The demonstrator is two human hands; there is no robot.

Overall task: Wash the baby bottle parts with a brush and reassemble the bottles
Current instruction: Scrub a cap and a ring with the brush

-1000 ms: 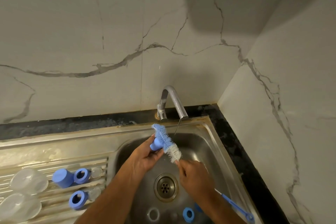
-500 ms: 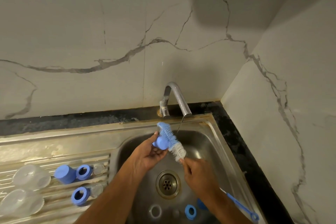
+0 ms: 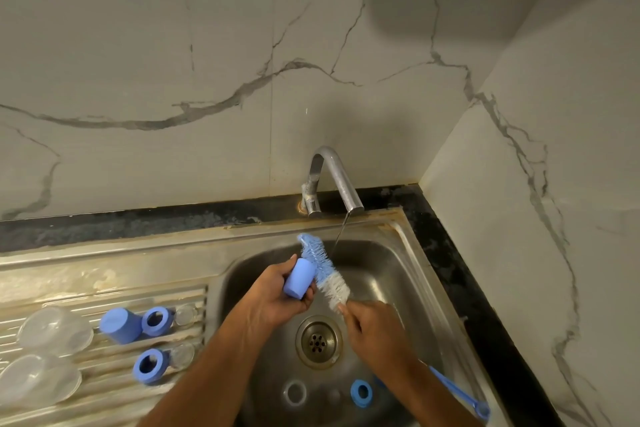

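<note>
Over the sink bowl (image 3: 398, 253), my left hand (image 3: 273, 298) grips a small blue bottle cap (image 3: 298, 279). My right hand (image 3: 374, 326) grips the bottle brush (image 3: 323, 270) just below its bristles. The blue and white bristle head lies against the cap's right side, and the blue handle sticks out behind my right wrist. A thin stream of water runs from the tap (image 3: 332, 180) just right of the brush tip. A blue ring (image 3: 361, 393) and a clear ring (image 3: 294, 392) lie on the sink floor near the drain (image 3: 318, 341).
On the ribbed draining board (image 3: 104, 291) at left lie another blue cap (image 3: 119, 325), two blue collars (image 3: 157, 321) (image 3: 150, 366) with clear teats, and two clear bottles (image 3: 52, 329) (image 3: 34, 381). Marble walls close in behind and to the right.
My left hand has turned the blue cap, so its side and closed end face me more. The brush still lies against it, shifted slightly.
</note>
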